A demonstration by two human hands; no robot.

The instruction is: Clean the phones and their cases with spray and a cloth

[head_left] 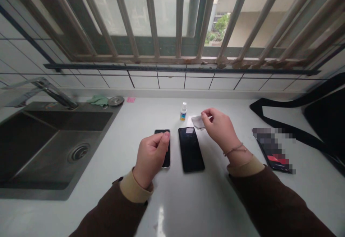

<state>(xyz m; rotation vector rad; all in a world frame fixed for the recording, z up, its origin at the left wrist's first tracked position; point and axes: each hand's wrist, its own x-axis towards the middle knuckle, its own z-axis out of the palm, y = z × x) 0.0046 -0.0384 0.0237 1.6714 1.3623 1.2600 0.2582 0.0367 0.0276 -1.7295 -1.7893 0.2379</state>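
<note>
My left hand (pixel 152 154) is closed in a loose fist above a smaller dark phone (pixel 166 158), covering much of it; whether anything is inside the fist is hidden. To its right a larger black phone (pixel 191 150) lies face up on the white counter, its glossy screen showing a small pale reflection. My right hand (pixel 219 127) pinches the edge of a light grey cloth (pixel 198 122) just beyond that phone's top right corner. A small white bottle (pixel 183 112) with a blue and yellow label stands upright behind the phones.
A steel sink (pixel 107 140) with a chrome faucet (pixel 54 93) is at left. Behind it lie a green cloth (pixel 98 100), a round metal drain cover (pixel 115 101) and a pink piece (pixel 130 100). At right are a partly pixelated dark packet (pixel 272 152) and a black strap (pixel 280 122). Window bars (pixel 153 21) rise behind.
</note>
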